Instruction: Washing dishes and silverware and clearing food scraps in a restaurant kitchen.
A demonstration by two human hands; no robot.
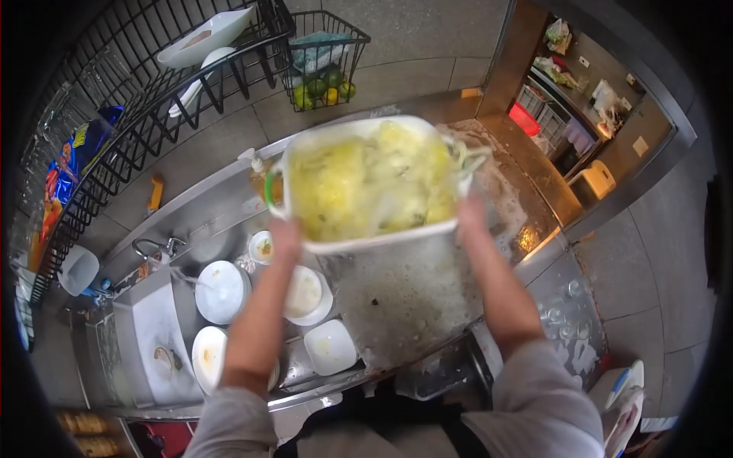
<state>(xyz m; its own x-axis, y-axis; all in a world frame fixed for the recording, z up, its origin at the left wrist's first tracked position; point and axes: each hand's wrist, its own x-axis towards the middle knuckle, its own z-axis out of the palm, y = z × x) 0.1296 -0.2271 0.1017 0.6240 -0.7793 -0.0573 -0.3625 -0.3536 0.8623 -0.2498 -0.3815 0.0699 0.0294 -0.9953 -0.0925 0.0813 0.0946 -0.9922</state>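
My left hand (286,233) grips the left end of a large white rectangular tub (375,247), near its green handle (270,192). At the tub's right end, my right hand (471,214) holds on too. Yellow-green food or liquid (366,180), blurred, fills much of the tub, which is held over the stainless steel counter (406,297). Whether the tub touches the counter at the back cannot be told. Below and left of my left hand stand stacked white plates (220,292), a plate with a bowl (303,293) and a square white dish (331,346).
Water runs from a faucet (172,246) beside a sink (154,343). A black wire rack (172,109) with dishes hangs at the upper left, and a wire basket (366,40) of limes is beside it. A pump bottle (257,166) stands behind the tub. A pass-through opening is at right.
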